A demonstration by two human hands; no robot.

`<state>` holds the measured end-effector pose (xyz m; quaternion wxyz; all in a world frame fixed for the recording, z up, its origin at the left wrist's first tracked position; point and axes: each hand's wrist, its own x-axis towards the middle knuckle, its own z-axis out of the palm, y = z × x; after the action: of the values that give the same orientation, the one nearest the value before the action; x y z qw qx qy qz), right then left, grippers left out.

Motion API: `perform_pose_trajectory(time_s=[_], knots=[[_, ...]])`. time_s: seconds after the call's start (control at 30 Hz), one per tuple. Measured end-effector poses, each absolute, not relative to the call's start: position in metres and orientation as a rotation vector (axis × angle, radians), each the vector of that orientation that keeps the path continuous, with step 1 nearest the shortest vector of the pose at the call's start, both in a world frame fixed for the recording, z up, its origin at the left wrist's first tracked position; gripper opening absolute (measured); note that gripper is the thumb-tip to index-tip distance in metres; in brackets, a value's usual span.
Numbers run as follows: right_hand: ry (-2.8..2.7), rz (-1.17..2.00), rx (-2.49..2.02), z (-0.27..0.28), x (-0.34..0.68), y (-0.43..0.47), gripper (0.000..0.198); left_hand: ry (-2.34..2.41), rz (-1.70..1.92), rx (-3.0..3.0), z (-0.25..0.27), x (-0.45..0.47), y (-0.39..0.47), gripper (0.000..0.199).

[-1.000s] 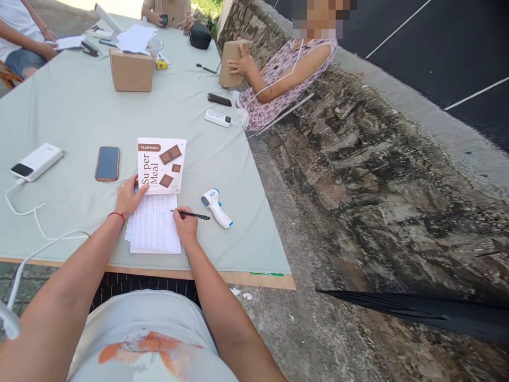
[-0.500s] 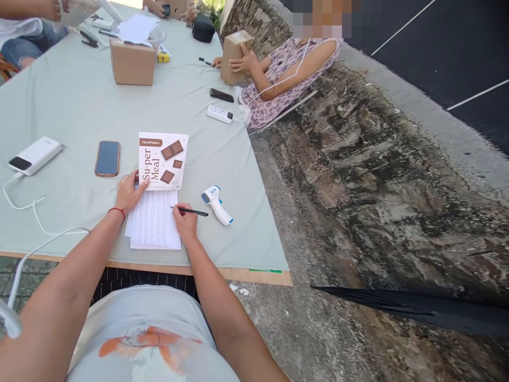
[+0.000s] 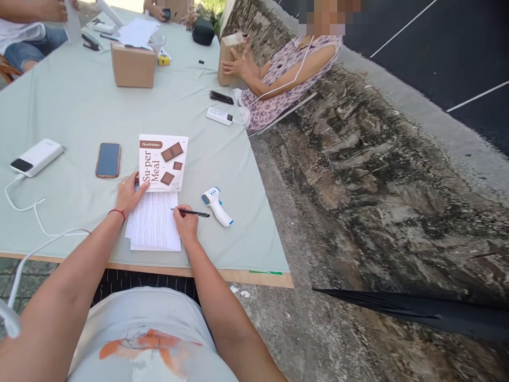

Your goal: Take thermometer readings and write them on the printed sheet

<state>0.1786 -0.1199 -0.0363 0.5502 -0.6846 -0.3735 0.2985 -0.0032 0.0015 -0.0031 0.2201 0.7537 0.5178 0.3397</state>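
Observation:
My left hand (image 3: 130,194) grips the lower left corner of a white "Su-per Meal" box (image 3: 175,180) printed with brown squares, its thumb on the front face and its other fingers partly hidden. Below the box lie handwritten sheets of paper (image 3: 153,220). In my right hand (image 3: 186,224) a black pen (image 3: 194,213) is pinched, its tip at the right edge of the sheets. A white and blue infrared thermometer (image 3: 217,206) lies to the right of that hand. A phone (image 3: 107,159) with a brown case rests left of the box.
A white power bank (image 3: 37,157) with a cable lies at left. Farther back are a cardboard box (image 3: 133,66) topped with papers, a dark phone (image 3: 221,97) and a small white device (image 3: 219,116). Across the table a person holds another carton (image 3: 226,61). The table edge (image 3: 254,278) runs before me.
My hands, the box and the pen stay nearly still. The person at right has lifted a dark pen from the table to the carton's top. At far left, a person now holds up white paper.

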Motion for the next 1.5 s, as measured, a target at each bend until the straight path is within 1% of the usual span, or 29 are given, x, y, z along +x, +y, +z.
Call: perform_pose_trajectory(time_s=[0.5,0.73,1.0,1.13,1.5], knots=[[-0.862,0.727,-1.596,-0.0326,0.1782,-0.1201,0.019,1.434,0.936,2.088,-0.0049,-0.0033,0.0022,0.059],[-0.750,0.687,-1.476,-0.0360,0.1796,-0.1204,0.027,1.418,0.944,2.121,-0.0041,-0.0046,0.0018,0.059],[-0.718,0.681,-1.413,-0.0393,0.1804,-0.1210,0.026,1.407,0.952,2.129,-0.0026,-0.0055,0.0008,0.059],[-0.716,0.695,-1.405,-0.0406,0.1814,-0.1206,0.027,1.400,0.958,2.125,-0.0037,-0.0058,0.0015,0.060],[-0.735,0.730,-1.431,-0.0368,0.1821,-0.1220,0.037,1.398,0.953,2.127,-0.0047,-0.0075,0.0024,0.060]])
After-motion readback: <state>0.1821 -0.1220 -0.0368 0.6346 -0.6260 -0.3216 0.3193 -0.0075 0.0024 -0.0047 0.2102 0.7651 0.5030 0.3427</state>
